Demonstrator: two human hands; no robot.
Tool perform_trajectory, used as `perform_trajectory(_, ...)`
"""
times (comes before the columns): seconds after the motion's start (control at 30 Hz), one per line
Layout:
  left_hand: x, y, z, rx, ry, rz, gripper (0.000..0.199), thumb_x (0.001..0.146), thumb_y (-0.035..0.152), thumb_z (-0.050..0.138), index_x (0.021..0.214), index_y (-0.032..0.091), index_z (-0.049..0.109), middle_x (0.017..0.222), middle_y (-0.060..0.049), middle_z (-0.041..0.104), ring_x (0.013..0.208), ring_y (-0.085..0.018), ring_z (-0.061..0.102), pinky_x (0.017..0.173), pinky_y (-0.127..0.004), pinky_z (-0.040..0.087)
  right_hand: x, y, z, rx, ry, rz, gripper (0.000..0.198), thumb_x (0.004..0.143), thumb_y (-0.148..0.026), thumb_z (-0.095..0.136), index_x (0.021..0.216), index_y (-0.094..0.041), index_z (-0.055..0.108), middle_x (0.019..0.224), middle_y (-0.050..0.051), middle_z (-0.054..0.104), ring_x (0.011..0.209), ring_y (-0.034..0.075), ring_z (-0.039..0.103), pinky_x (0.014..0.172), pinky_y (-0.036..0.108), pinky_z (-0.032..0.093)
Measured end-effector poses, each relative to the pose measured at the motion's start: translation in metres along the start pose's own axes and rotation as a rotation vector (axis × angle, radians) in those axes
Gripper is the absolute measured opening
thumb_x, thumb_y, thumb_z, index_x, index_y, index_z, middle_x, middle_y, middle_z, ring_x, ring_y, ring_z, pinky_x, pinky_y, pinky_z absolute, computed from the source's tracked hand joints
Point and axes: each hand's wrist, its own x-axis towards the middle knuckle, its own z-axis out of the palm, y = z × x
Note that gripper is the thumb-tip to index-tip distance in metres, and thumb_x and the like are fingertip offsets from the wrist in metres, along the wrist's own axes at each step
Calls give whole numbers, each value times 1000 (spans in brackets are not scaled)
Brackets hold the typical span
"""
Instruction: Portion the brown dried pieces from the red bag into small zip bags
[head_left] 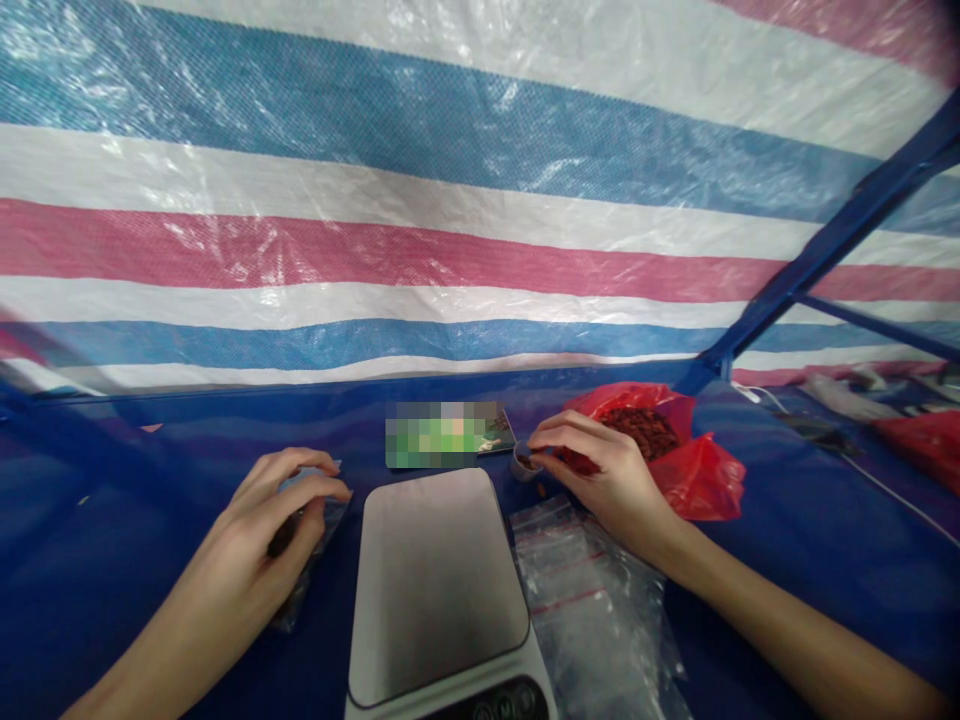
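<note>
My left hand (289, 515) is curled over a small clear plastic bag (330, 525) with something dark inside; the palm hides much of it. My right hand (604, 460) has its thumb and fingertips pinched together at the rim of a small white cup (523, 466) holding brown bits. What sits between those fingertips is too small to make out. Just behind this hand an open red plastic bag (709, 480) holds a heap of reddish-brown dried pieces (645, 430). Between the hands stands a scale (442, 590) with a bare metal plate.
Several clear zip bags (592, 610) lie right of the scale. A green card or packet (435, 436), partly blurred out, is behind it. A blue metal bar (817, 250) slants up at right, and a striped plastic sheet (420, 250) closes off the back.
</note>
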Motion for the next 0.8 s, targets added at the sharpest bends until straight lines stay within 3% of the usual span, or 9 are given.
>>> perform_trajectory(0.3,4,2,-4,27,13,-34,22,103,30,52,100,30,74,118,-3,68,116,-22,64,98,-34,52,0,-2,-8,-80,44,-31,15,104,-25,66,92,-21,76,89,5,76,80,18,72,75,28,56)
perform_trajectory(0.4,4,1,-7,42,21,-41,22,103,30,52,103,29,74,119,-3,68,117,-23,63,100,-36,51,0,-2,-22,-173,14,55,44,106,-38,62,66,-20,64,61,-1,61,54,12,56,55,26,43)
perform_trajectory(0.5,4,0,-10,53,42,-30,22,103,29,52,104,29,74,120,-4,67,118,-23,63,101,-37,50,-3,-1,-33,-321,-152,132,62,105,-50,63,52,-20,48,47,-5,45,43,9,40,49,28,28)
perform_trajectory(0.67,5,1,-11,61,48,-31,22,103,30,52,104,30,74,120,-3,67,116,-23,63,100,-36,50,-7,2,-26,-638,-462,170,35,94,-40,80,66,-21,70,61,1,70,57,18,64,57,30,30)
perform_trajectory(0.8,4,0,-11,49,41,-45,22,103,32,52,103,29,74,120,-4,67,116,-23,64,100,-36,49,-8,0,-14,-688,-542,256,26,96,-42,78,79,-22,77,76,5,79,70,24,75,60,30,35)
